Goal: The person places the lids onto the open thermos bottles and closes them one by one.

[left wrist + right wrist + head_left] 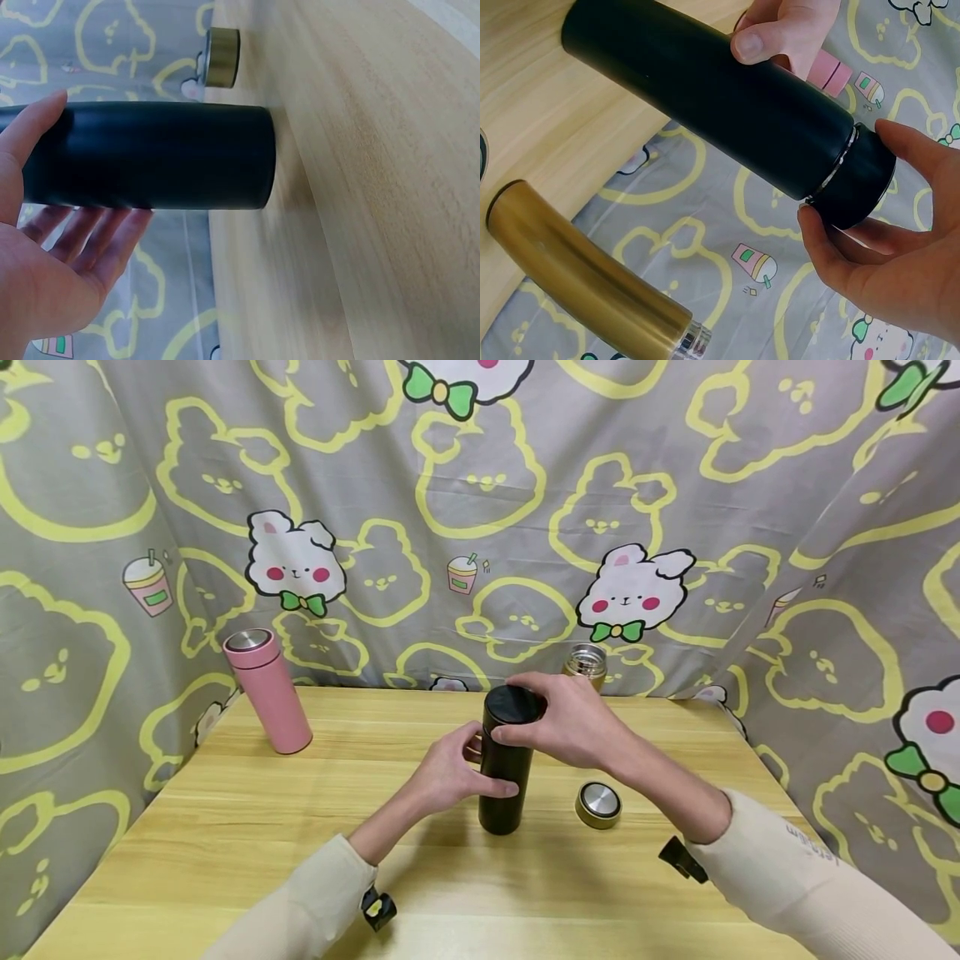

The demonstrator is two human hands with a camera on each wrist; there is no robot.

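A black thermos (504, 777) stands upright on the wooden table, in the middle of the head view. My left hand (450, 770) holds its body from the left, thumb across the near side and fingers behind. From above and the right, my right hand (572, 717) grips the black thermos lid (855, 180) between thumb and fingers. A thin bright line shows between lid and body in the right wrist view. Behind my right hand stands a gold thermos (592, 277) with its metal neck bare. The gold lid (598, 804) lies right of the black thermos.
At the back left of the wooden table (360, 860) stands a pink thermos (268, 693) with its lid on. A grey patterned curtain (480, 510) hangs close behind the table and along both sides.
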